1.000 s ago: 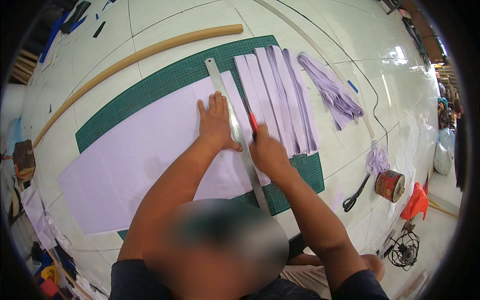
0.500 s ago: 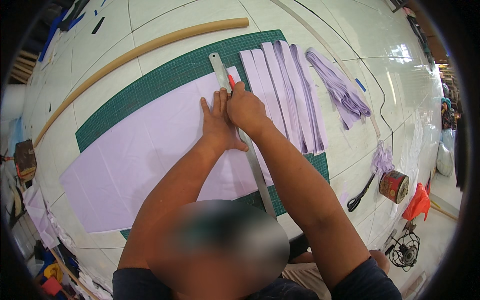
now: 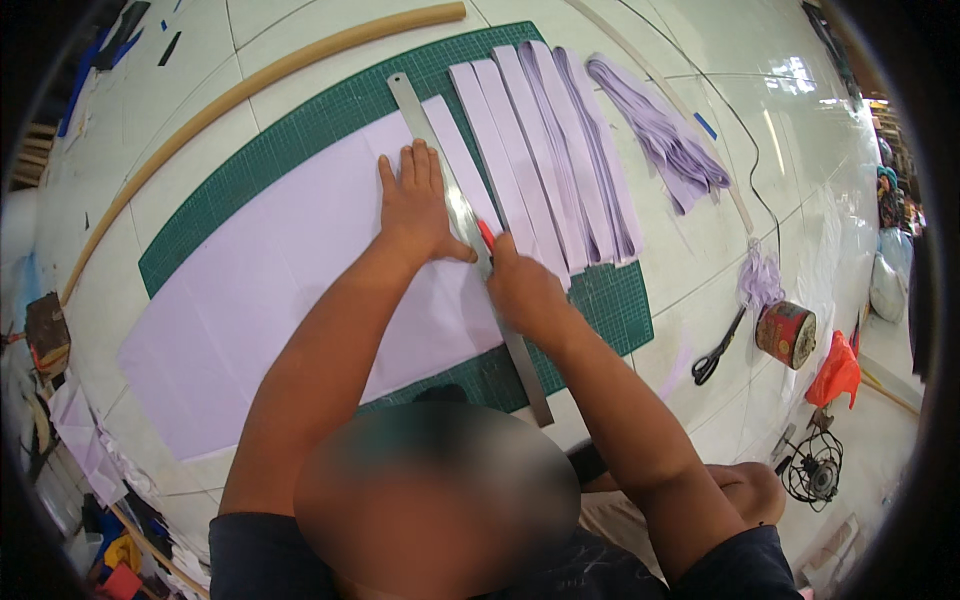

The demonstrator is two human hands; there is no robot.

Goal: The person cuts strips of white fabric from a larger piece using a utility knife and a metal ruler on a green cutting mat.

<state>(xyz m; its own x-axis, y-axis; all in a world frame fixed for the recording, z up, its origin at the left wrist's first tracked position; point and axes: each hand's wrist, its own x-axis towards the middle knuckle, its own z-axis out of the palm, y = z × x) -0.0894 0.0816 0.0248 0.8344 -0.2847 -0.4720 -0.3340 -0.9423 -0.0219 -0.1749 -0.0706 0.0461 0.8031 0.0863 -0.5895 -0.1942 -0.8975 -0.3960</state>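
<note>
Pale lilac fabric (image 3: 280, 290) lies on a green cutting mat (image 3: 330, 142), with a long metal ruler (image 3: 526, 372) across its right part. Pressed flat by the ruler, my left hand (image 3: 415, 208) has its fingers stretched out over the fabric and its thumb at the ruler's edge. My right hand (image 3: 527, 288) is closed round a red-handled cutter (image 3: 486, 234) at the right edge of the ruler; its blade is hidden. A narrow lilac strip (image 3: 458, 158) lies just right of the ruler. Beside it, several lilac strips (image 3: 538, 150) lie side by side on the mat.
A gathered lilac bundle (image 3: 660, 135) rests on the tiled floor to the right. Black scissors (image 3: 717, 350), a red tin (image 3: 785, 335) and a red plastic bag (image 3: 833, 370) sit nearer. A long brown tube (image 3: 262, 98) curves along the far left.
My right hand has drawn the cutter toward me along the ruler. The narrow strip has come apart from the fabric's edge at its far end. My left hand stays on the ruler.
</note>
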